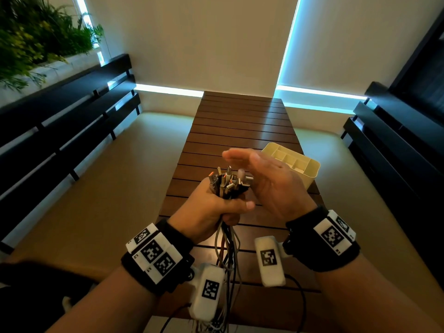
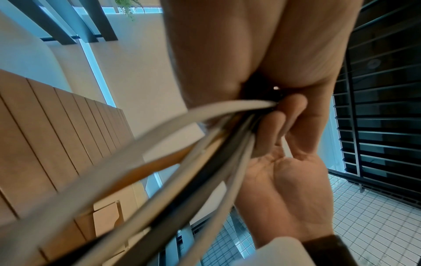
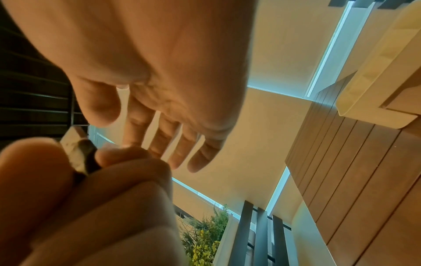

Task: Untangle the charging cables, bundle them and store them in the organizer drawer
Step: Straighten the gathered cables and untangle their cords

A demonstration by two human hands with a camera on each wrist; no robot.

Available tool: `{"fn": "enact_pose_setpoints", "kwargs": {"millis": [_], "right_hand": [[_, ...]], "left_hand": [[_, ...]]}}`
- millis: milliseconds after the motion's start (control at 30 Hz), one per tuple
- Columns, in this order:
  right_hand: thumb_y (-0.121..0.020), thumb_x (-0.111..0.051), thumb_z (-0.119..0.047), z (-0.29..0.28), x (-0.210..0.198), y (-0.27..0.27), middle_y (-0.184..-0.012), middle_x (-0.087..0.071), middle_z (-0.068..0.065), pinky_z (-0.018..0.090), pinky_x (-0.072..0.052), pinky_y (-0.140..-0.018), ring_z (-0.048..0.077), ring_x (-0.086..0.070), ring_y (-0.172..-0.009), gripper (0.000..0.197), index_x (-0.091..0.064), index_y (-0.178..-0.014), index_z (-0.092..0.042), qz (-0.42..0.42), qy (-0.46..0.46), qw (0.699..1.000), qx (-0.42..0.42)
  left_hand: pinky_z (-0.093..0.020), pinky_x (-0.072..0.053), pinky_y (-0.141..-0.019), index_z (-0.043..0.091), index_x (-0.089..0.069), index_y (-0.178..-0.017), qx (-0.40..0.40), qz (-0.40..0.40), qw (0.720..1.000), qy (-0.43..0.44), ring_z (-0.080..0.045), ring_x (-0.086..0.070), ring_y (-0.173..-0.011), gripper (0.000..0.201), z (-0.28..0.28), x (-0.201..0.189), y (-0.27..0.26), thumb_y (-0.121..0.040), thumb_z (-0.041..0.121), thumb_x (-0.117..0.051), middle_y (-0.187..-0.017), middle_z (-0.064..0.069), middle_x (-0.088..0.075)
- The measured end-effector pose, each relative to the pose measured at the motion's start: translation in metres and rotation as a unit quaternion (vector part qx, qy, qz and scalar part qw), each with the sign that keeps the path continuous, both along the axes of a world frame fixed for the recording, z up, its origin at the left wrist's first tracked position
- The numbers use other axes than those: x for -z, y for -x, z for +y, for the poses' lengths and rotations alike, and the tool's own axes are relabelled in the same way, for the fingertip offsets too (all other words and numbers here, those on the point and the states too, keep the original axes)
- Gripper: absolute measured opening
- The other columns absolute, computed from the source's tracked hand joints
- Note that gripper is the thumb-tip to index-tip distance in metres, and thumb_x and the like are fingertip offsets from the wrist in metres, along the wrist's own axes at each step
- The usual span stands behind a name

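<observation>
- We see the left hand (image 1: 211,210) with its grip closed round a bunch of charging cables (image 1: 228,186), plug ends fanned upward, cords hanging below the fist.
- The right hand (image 1: 269,181) holds nothing, fingers straight, just beside the plugs.
- The cream compartment organizer (image 1: 310,169) stands on the slatted wooden tabletop (image 1: 240,121), behind the right hand.

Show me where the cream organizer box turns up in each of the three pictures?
Head: the cream organizer box stands on the table, right of centre, partly behind the open right hand.
Left wrist: not in it.
Right wrist: at the upper right edge.
Shared landmark: the slatted wooden table, in all three views.
</observation>
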State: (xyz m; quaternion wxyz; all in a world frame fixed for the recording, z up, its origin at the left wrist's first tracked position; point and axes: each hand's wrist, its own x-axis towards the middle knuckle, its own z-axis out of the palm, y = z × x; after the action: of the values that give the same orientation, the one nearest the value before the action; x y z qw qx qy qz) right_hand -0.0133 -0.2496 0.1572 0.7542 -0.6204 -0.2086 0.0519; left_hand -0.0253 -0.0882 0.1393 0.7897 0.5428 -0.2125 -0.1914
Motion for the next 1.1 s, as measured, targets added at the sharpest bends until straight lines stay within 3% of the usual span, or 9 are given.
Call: {"fn": "enact_pose_setpoints", "kwargs": {"millis": [133, 267, 367, 533, 667, 767, 867, 1000, 1100], "right_hand": [[-0.092, -0.053, -0.014, 0.0, 0.001, -0.003, -0.117, -0.07, 0.002, 0.04, -0.051, -0.1, 0.024, -0.061, -0.12, 0.026, -0.078, -0.1, -0.015, -0.006, -0.002, 1.0, 0.013], [-0.093, -0.057, -0.017, -0.001, 0.001, -0.005, -0.12, -0.07, 0.005, 0.042, -0.051, -0.1, 0.027, -0.06, -0.121, 0.023, -0.078, -0.101, -0.018, -0.001, -0.014, 1.0, 0.001], [-0.09, -0.058, -0.021, -0.002, 0.001, -0.007, -0.123, -0.068, 0.009, 0.045, -0.051, -0.099, 0.034, -0.059, -0.12, 0.024, -0.077, -0.103, -0.016, 0.015, -0.029, 0.999, -0.022], [-0.095, -0.049, -0.011, -0.005, 0.0, -0.012, -0.126, -0.067, 0.012, 0.043, -0.051, -0.098, 0.031, -0.058, -0.125, 0.029, -0.075, -0.107, -0.012, 0.011, -0.014, 0.999, -0.027], [-0.101, -0.032, -0.023, -0.004, -0.004, -0.014, -0.135, -0.062, 0.009, 0.046, -0.046, -0.103, 0.028, -0.057, -0.127, 0.042, -0.064, -0.124, -0.009, 0.001, 0.041, 0.998, -0.052], [-0.101, -0.027, -0.024, 0.0, -0.004, -0.017, -0.137, -0.06, 0.011, 0.046, -0.043, -0.103, 0.029, -0.054, -0.129, 0.047, -0.071, -0.114, -0.011, 0.007, 0.049, 0.996, -0.078], [-0.101, -0.029, -0.022, 0.002, -0.002, -0.02, -0.137, -0.06, 0.011, 0.047, -0.044, -0.105, 0.029, -0.054, -0.13, 0.046, -0.072, -0.11, -0.011, 0.004, 0.049, 0.995, -0.083], [-0.097, -0.039, -0.024, -0.002, 0.005, -0.024, -0.138, -0.058, 0.008, 0.047, -0.044, -0.105, 0.024, -0.052, -0.13, 0.038, -0.064, -0.122, -0.01, -0.006, 0.017, 0.998, -0.054], [-0.087, -0.065, -0.033, -0.007, 0.009, -0.025, -0.114, -0.06, 0.008, 0.04, -0.048, -0.089, 0.025, -0.057, -0.108, 0.033, -0.069, -0.113, -0.013, -0.014, -0.045, 0.998, -0.031]], "left_hand": [[-0.025, -0.036, -0.044, 0.013, -0.06, -0.078, 0.0, 0.002, 1.0, 0.006, -0.011, -0.04, -0.043, 0.025, 0.0, 0.0, -0.002, -0.072, -0.01, -0.069, -0.062, -0.004, -0.043], [-0.024, -0.037, -0.043, 0.011, -0.057, -0.08, 0.018, -0.003, 1.0, 0.011, -0.01, -0.041, -0.043, 0.025, 0.0, 0.002, -0.004, -0.073, -0.009, -0.07, -0.059, 0.0, -0.045], [-0.023, -0.037, -0.043, 0.017, -0.063, -0.08, 0.049, -0.01, 0.999, 0.021, -0.01, -0.041, -0.043, 0.024, 0.0, 0.001, -0.006, -0.071, -0.002, -0.075, -0.058, 0.002, -0.046], [-0.023, -0.037, -0.043, 0.017, -0.063, -0.08, 0.055, -0.003, 0.998, 0.027, -0.01, -0.04, -0.042, 0.023, -0.001, 0.002, -0.007, -0.07, 0.001, -0.076, -0.058, 0.0, -0.045], [-0.023, -0.039, -0.043, 0.013, -0.062, -0.087, 0.065, 0.001, 0.998, 0.016, -0.009, -0.04, -0.041, 0.026, -0.002, 0.006, -0.01, -0.072, -0.003, -0.075, -0.059, -0.002, -0.045], [-0.022, -0.041, -0.044, 0.006, -0.055, -0.098, 0.079, 0.005, 0.997, 0.016, -0.008, -0.043, -0.043, 0.031, -0.004, 0.008, -0.012, -0.076, -0.009, -0.071, -0.06, 0.003, -0.052], [-0.021, -0.043, -0.045, 0.004, -0.053, -0.108, 0.083, 0.01, 0.996, 0.028, -0.007, -0.045, -0.044, 0.04, -0.004, 0.008, -0.014, -0.074, -0.002, -0.073, -0.063, 0.003, -0.054], [-0.022, -0.042, -0.045, 0.001, -0.054, -0.104, 0.059, 0.009, 0.998, 0.036, -0.008, -0.043, -0.044, 0.037, -0.001, 0.008, -0.017, -0.073, 0.0, -0.073, -0.061, 0.003, -0.05], [-0.024, -0.04, -0.046, -0.007, -0.055, -0.108, 0.025, 0.022, 0.999, 0.04, -0.009, -0.04, -0.043, 0.039, 0.005, 0.012, -0.021, -0.074, -0.003, -0.073, -0.062, 0.002, -0.048]]}}
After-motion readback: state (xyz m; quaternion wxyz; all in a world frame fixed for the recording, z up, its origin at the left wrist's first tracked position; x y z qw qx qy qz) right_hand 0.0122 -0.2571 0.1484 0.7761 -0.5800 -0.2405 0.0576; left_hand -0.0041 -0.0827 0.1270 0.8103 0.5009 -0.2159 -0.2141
